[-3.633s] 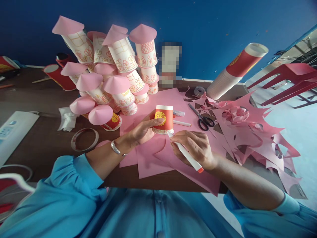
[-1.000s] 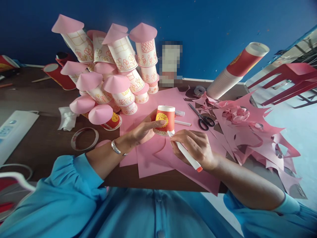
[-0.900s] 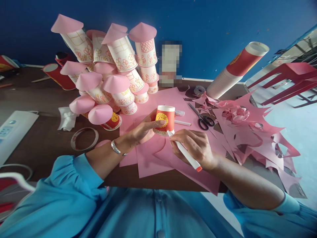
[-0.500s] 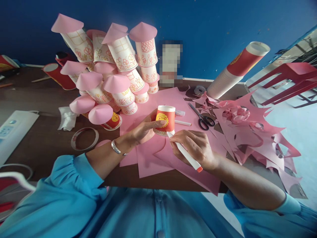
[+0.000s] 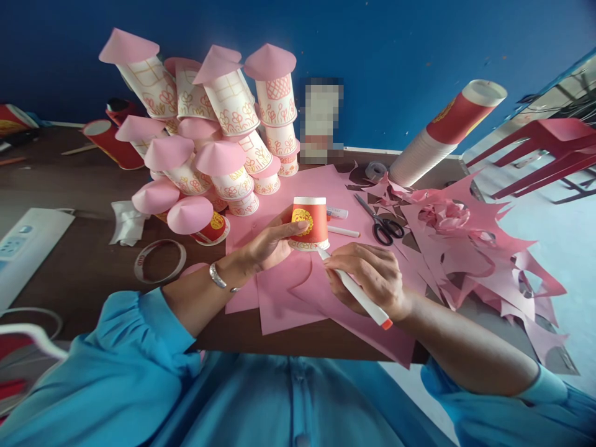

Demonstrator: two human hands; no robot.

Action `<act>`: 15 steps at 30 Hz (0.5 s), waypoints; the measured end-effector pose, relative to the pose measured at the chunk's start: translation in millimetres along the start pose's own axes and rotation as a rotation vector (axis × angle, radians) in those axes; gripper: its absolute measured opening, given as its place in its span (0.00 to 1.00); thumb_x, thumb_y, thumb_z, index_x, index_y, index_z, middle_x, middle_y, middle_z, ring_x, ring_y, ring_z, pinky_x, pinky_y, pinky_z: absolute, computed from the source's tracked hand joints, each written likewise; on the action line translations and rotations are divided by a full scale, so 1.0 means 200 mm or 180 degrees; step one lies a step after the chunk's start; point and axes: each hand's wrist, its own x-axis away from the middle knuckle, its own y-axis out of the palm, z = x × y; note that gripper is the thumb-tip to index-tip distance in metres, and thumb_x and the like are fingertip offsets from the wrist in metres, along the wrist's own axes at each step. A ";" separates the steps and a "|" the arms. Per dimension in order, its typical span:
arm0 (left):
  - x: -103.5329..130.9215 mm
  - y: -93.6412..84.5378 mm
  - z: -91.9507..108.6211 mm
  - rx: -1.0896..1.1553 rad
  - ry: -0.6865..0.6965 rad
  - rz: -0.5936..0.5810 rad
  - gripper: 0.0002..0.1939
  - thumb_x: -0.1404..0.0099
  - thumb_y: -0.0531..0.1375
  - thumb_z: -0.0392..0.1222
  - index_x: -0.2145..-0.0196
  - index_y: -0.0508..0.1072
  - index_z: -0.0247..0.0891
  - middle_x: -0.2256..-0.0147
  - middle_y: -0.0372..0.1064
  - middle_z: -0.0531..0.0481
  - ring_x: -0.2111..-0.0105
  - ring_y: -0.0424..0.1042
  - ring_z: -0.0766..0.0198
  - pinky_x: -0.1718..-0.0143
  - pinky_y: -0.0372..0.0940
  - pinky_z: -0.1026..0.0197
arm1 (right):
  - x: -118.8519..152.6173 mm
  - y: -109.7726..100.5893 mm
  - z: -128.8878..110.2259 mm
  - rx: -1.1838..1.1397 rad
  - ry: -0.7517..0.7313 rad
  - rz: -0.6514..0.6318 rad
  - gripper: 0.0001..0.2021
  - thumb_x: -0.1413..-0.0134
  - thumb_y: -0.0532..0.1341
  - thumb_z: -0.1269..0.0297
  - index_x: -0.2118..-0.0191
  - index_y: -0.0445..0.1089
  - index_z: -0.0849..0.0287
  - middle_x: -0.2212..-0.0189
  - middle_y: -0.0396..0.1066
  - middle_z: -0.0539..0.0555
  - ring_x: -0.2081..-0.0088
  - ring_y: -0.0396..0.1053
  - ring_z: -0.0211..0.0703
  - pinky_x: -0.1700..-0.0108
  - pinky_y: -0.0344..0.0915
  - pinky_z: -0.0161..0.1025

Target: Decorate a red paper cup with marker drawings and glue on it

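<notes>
My left hand (image 5: 270,241) grips a red paper cup (image 5: 319,222) with a yellow emblem, the thumb laid across its front. Small drawn marks run along the white band at the cup's lower edge. In my right hand (image 5: 370,276) is a white marker (image 5: 358,295) with an orange-red end, its tip close to that band; whether it touches, I cannot tell. Behind the cup a second white marker (image 5: 344,231) and a small labelled tube (image 5: 339,213) lie on pink paper (image 5: 288,310). Black-handled scissors (image 5: 388,230) rest to the right.
Decorated paper-cup towers with pink cone roofs (image 5: 221,158) stand at the back left. A tape roll (image 5: 159,261) lies before them. Pink paper scraps (image 5: 465,248) cover the right side, beside a tall leaning stack of cups (image 5: 433,146). Beyond is a red stool (image 5: 554,143).
The cup has shifted slightly left and turned a little in my left hand. My right hand and the marker have moved a bit to the right.
</notes>
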 end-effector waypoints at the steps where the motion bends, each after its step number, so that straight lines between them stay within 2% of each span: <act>1: 0.00 -0.01 0.00 0.0011 -0.0021 0.0045 0.27 0.25 0.71 0.58 0.36 0.83 0.41 0.32 0.80 0.34 0.29 0.76 0.31 0.33 0.72 0.35 | 0.00 0.00 0.00 0.0009 -0.0014 0.0028 0.10 0.29 0.66 0.77 0.49 0.72 0.56 0.67 0.82 0.51 0.69 0.82 0.44 0.66 0.81 0.39; 7: -0.01 -0.04 -0.03 0.0205 -0.0013 0.0147 0.28 0.27 0.71 0.58 0.38 0.84 0.38 0.32 0.81 0.30 0.29 0.77 0.30 0.32 0.72 0.33 | 0.01 0.02 0.00 -0.0073 0.0011 0.0055 0.12 0.31 0.67 0.77 0.47 0.74 0.56 0.63 0.84 0.54 0.63 0.87 0.48 0.60 0.86 0.42; 12: -0.01 -0.01 -0.03 0.0117 0.0044 0.0020 0.35 0.28 0.72 0.67 0.36 0.83 0.39 0.35 0.83 0.30 0.30 0.78 0.28 0.33 0.73 0.30 | 0.02 0.03 -0.01 -0.0148 -0.0024 -0.0006 0.11 0.31 0.67 0.78 0.48 0.74 0.57 0.64 0.84 0.54 0.62 0.87 0.48 0.58 0.87 0.42; 15: 0.01 0.01 -0.01 0.0004 0.0001 0.0085 0.35 0.28 0.73 0.67 0.35 0.83 0.39 0.36 0.83 0.29 0.31 0.78 0.28 0.34 0.74 0.32 | 0.02 0.03 -0.01 -0.0146 -0.0092 -0.0040 0.10 0.29 0.67 0.78 0.50 0.74 0.56 0.65 0.83 0.52 0.63 0.86 0.46 0.59 0.86 0.40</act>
